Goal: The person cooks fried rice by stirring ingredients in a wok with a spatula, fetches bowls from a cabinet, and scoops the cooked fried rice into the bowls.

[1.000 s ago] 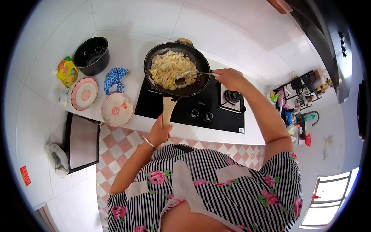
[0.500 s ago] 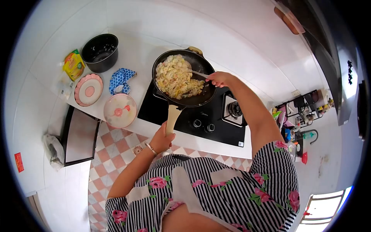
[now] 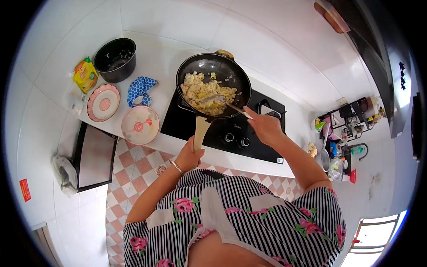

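A dark pan (image 3: 231, 73) sits over the left side of the black stove (image 3: 262, 144), its pale handle (image 3: 202, 132) pointing toward me. My left hand (image 3: 189, 155) is wrapped round the end of that handle. In my right hand (image 3: 265, 126) is the handle of a metal spatula (image 3: 235, 108); its blade lies in the fried rice mixture (image 3: 202, 91). The food is gathered in the left and near part of the pan, with the far right side of the pan's inside showing and small bits stuck there.
Left of the stove are a black pot (image 3: 115, 66), a yellow packet (image 3: 85, 75), a blue patterned cloth (image 3: 140, 90), a pink-rimmed plate (image 3: 103, 103) and a flowered plate (image 3: 140, 125). A dish rack (image 3: 351, 118) and a strainer or ladle (image 3: 325, 159) are at the far right.
My right hand has come nearer and lower, drawing the spatula toward the pan's near edge. The food has shifted toward me, uncovering the far side of the pan. My left hand stays on the handle.
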The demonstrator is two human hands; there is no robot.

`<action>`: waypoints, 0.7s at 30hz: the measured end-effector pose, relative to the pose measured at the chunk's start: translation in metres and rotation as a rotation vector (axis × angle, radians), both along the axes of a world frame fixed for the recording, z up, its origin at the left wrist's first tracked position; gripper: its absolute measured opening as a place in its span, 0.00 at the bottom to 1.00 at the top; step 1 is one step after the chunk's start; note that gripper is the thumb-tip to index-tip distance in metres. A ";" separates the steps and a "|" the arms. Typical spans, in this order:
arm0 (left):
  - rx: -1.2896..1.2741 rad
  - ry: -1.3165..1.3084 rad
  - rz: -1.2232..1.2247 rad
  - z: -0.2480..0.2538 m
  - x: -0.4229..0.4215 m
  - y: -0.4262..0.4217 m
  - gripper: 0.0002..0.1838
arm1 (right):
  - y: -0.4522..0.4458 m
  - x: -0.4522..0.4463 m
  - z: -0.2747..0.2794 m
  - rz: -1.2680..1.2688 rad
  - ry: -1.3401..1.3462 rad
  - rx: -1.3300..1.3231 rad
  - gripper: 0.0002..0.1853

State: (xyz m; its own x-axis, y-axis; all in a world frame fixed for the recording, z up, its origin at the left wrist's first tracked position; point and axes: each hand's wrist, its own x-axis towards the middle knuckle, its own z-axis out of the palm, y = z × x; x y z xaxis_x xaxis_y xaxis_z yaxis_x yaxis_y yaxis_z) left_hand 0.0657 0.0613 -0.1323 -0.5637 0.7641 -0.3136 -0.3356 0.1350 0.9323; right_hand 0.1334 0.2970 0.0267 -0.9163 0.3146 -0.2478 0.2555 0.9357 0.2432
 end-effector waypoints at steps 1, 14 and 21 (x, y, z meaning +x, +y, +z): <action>0.003 0.002 0.000 0.001 -0.001 0.000 0.32 | -0.005 0.003 0.010 -0.004 -0.006 -0.007 0.23; 0.015 -0.007 0.020 0.007 -0.002 0.000 0.31 | 0.030 -0.060 -0.038 -0.188 0.333 -0.003 0.17; 0.017 -0.045 0.003 0.009 -0.002 -0.002 0.32 | 0.016 -0.026 -0.025 -0.080 0.120 -0.032 0.18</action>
State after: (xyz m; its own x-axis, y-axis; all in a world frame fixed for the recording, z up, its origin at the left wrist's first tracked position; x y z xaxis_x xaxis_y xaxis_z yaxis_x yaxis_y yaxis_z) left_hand 0.0633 0.0594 -0.1231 -0.5518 0.7677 -0.3258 -0.3772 0.1187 0.9185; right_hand 0.1071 0.3129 0.0021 -0.9123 0.3814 -0.1493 0.3549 0.9181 0.1766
